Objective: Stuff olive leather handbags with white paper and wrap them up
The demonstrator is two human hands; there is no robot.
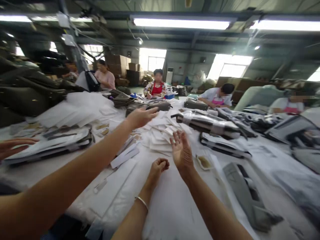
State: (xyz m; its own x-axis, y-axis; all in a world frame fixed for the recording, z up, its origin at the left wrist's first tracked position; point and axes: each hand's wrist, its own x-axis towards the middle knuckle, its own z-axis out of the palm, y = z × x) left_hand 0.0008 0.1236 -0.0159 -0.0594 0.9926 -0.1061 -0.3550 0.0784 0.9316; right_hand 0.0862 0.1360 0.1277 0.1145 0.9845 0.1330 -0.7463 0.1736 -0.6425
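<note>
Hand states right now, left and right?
Left hand: closed in a loose fist, nothing visible in it.
Right hand: open, fingers spread, holding nothing.

Bare forearms without sleeves; a thin silver bangle (142, 202) circles the left wrist

I saw grey bags (207, 122) heaped on the table (175, 206), dark bags (27, 90) piled far left, a grey strap (246, 193) lying right, and four workers (157, 87) seated beyond.
</note>
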